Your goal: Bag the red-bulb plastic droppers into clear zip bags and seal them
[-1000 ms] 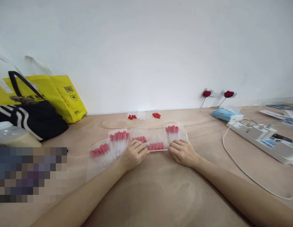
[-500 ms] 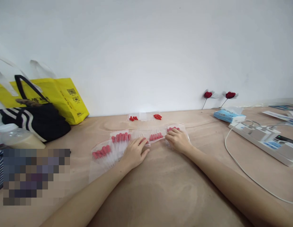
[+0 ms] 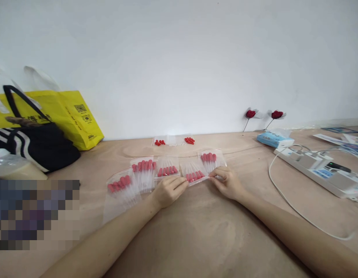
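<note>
Several clear zip bags hold red-bulbed, clear-stemmed pieces that look like droppers. Between my hands lies one such bag (image 3: 191, 168), its bulbs towards me. My left hand (image 3: 170, 190) is closed at that bag's near left corner, thumb and fingers together. At the near right corner my right hand (image 3: 227, 183) pinches the bag's edge. Just behind my right hand lies another bag of droppers (image 3: 209, 157), bulbs away from me. A third bag (image 3: 166, 169) sits beyond my left hand, with two more, a bag (image 3: 145, 166) and a bag (image 3: 120, 183), farther left.
Near the wall lie loose red bulbs (image 3: 189, 141) and clear plastic bags (image 3: 174, 140). A yellow bag (image 3: 83, 119) and a black bag (image 3: 51, 150) stand left, near a bottle (image 3: 22, 168). Right are a tissue pack (image 3: 274, 139), a power strip (image 3: 318, 170) and its cable (image 3: 291, 208).
My right hand has left the top of the rightmost bag and moved nearer to me, onto the middle bag's corner. My left hand has come off the bag beside it and closed at the middle bag.
</note>
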Tool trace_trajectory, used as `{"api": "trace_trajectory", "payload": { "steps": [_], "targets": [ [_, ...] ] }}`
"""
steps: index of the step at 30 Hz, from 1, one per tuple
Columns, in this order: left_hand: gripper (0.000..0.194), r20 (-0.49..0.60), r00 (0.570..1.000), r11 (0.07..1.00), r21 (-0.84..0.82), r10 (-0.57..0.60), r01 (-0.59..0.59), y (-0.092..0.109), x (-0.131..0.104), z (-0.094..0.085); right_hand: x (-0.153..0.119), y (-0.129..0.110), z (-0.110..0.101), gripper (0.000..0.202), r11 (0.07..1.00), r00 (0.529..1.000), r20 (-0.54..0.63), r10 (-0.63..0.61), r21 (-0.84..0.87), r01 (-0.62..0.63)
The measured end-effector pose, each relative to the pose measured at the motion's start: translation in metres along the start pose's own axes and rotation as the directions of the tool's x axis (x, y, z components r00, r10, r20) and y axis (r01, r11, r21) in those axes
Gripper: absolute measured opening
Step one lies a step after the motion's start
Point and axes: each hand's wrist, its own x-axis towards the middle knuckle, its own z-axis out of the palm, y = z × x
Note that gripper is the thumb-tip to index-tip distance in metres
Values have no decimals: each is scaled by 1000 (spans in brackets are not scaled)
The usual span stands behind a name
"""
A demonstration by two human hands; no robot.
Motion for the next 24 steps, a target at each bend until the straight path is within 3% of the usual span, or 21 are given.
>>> {"api": "trace_trajectory", "payload": {
  "steps": [4,10,19,24],
  "targets": [
    [17,9,998,997,35,65,-65,-2,0,-7,-1,-7,-1,14,962,984,31,-173,-209,176],
    [18,37,994,995,12,102,-103,-5,-1,-6,5,-15,2,15,795,889,61,-453,-423,434],
    [18,38,996,996,-28,87,-86,-6,-2,-1,19,-34,33,16,695,790,49,-611,-445,565],
    [20,39,995,995,-55,88,-86,-5,1,-3,24,-42,36,23,662,758,26,-651,-468,585]
  ]
}}
